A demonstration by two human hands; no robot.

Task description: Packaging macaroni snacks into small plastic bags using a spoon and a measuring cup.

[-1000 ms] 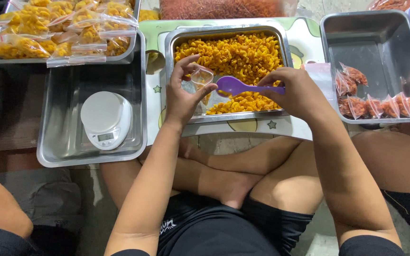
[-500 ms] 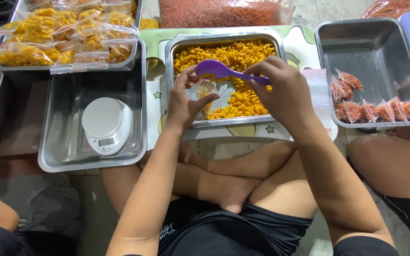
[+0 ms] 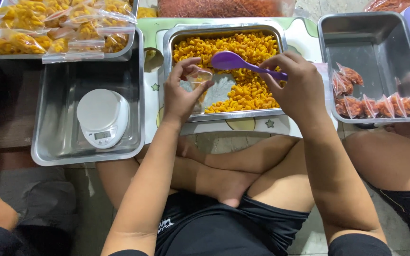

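Note:
My left hand holds a small clear plastic bag open over the near left corner of a steel tray filled with orange macaroni-shaped snacks. My right hand grips the handle of a purple plastic spoon, whose bowl hovers just right of the bag's mouth, above the snacks. I sit cross-legged on the floor in front of the tray.
A white kitchen scale sits in a steel tray on the left. Behind it lies a tray of filled snack bags. On the right, a steel tray holds several small bags of red snacks. Other people's legs show at both sides.
The spoon has lifted out of the snacks and swung left and up toward the bag. My left hand has kept the bag held over the tray.

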